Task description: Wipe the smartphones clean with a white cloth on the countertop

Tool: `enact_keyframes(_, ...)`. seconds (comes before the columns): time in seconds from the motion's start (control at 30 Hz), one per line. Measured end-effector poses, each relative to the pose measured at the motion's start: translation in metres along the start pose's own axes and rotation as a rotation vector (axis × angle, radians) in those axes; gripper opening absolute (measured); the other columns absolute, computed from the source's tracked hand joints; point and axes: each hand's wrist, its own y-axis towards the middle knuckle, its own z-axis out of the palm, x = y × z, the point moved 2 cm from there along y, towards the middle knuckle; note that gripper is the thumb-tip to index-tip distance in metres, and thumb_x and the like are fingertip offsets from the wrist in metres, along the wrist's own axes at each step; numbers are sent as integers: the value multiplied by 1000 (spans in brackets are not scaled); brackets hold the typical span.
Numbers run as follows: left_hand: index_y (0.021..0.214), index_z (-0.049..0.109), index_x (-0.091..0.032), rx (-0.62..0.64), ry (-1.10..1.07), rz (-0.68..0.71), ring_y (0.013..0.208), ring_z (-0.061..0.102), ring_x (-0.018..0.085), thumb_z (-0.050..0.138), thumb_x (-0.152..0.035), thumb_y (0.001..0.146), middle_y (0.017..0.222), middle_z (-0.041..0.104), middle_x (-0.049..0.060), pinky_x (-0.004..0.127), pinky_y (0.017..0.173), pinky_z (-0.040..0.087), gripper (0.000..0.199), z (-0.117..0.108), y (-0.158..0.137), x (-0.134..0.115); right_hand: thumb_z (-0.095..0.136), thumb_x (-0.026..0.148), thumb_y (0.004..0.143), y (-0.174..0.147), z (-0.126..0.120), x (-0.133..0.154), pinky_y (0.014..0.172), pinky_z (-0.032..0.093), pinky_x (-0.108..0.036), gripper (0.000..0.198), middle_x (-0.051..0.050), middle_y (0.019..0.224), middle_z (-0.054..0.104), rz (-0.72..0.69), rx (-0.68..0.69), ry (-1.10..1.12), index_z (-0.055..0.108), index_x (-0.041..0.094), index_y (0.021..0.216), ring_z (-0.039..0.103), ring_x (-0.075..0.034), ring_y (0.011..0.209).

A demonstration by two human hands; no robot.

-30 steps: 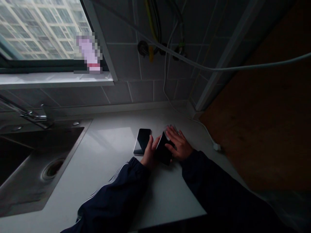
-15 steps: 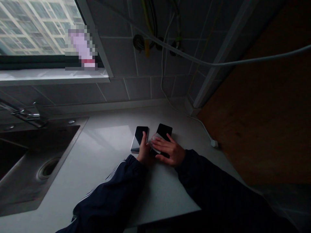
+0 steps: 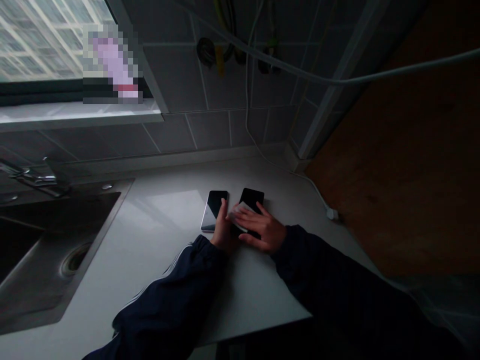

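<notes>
A dark smartphone [image 3: 254, 196] is tilted a little above the countertop, with my left hand [image 3: 222, 231] gripping its lower left side. That hand's thumb points up beside the edge, and its other fingers are hidden under the phone. My right hand [image 3: 264, 229] presses a white tissue [image 3: 240, 211] onto the phone's screen, fingers laid across it. To the left, a second smartphone [image 3: 214, 210] with a silvery edge lies face up on the counter, close to my left thumb. Its glass reflects the window light.
The pale countertop [image 3: 157, 240] holds both phones. At left is a steel sink [image 3: 45, 290] with a chrome faucet [image 3: 41, 180]. A white cable with a plug [image 3: 331, 214] rests at the right, against a wooden panel [image 3: 405, 190]. Another white cable [image 3: 330, 80] hangs across.
The view has shifted slightly, so the surroundings sit a little higher and further left. My right hand and the tissue have barely moved on the phone; the left grip looks the same.
</notes>
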Motion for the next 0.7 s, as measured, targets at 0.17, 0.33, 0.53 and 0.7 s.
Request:
enact_keyframes(0.17,135,60,-11,-54,-2,-30,107,71,32,39,-67,97,107,75,15,45,98,52,71,3,-3,-1,46,40,103,2,-9,-12,123,10,-66,41,-8,145,60,62,-29,53,60,28,139,50,-26,141)
enact_keyframes(0.33,139,56,-11,-51,-2,-27,105,71,32,33,-70,97,107,74,14,44,97,53,76,8,-10,-3,47,40,102,3,-9,-9,122,14,-67,45,-12,148,56,73,-31,55,58,22,141,47,-28,144)
enact_keyframes(0.53,146,48,-16,-223,-16,14,101,72,30,36,-74,94,101,74,10,42,95,53,78,2,-11,-6,50,43,101,-1,2,8,126,7,-56,40,-7,140,65,-108,-4,102,66,25,132,52,-23,140)
enact_keyframes(0.7,143,51,-12,-5,-24,-13,108,69,27,28,-73,96,113,72,14,39,103,47,80,2,-4,-5,48,39,102,3,-7,-7,123,2,-66,44,-9,151,53,95,-41,-11,55,27,144,46,-27,144)
